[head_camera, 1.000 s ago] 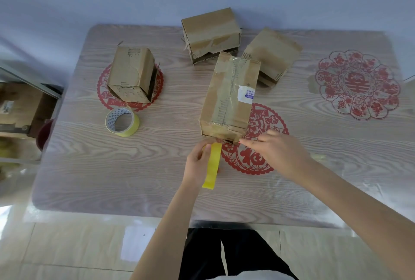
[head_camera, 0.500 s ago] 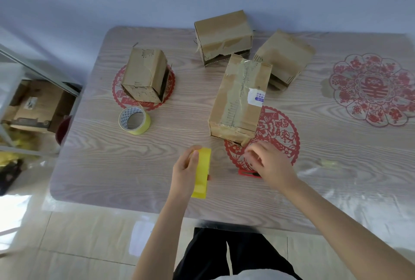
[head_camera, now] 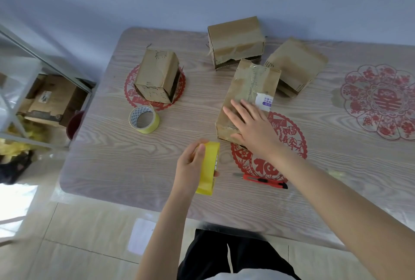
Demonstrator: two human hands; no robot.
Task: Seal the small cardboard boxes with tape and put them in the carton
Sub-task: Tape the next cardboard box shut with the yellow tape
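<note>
Small cardboard boxes on table [head_camera: 107, 163]: four, namely left box [head_camera: 157, 77], back box [head_camera: 235, 39], right box [head_camera: 296, 66], near box [head_camera: 249, 84]. Tape rolls: two, flat roll [head_camera: 150, 131] on the wood, upright roll [head_camera: 207, 167] in left hand [head_camera: 190, 165]. Red utility knife [head_camera: 265, 181]: one. Red paper-cut mats: three, left mat [head_camera: 130, 92], middle mat [head_camera: 289, 138], right mat [head_camera: 379, 102]. Hands in view: two, counting right hand [head_camera: 253, 124].

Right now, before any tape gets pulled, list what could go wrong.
1. The red utility knife lies beside the right forearm, blade tip seemingly out; the arm could catch it.
2. The right hand only presses flat on the labelled box; it may slide when the left hand pulls the yellow tape roll.
</note>
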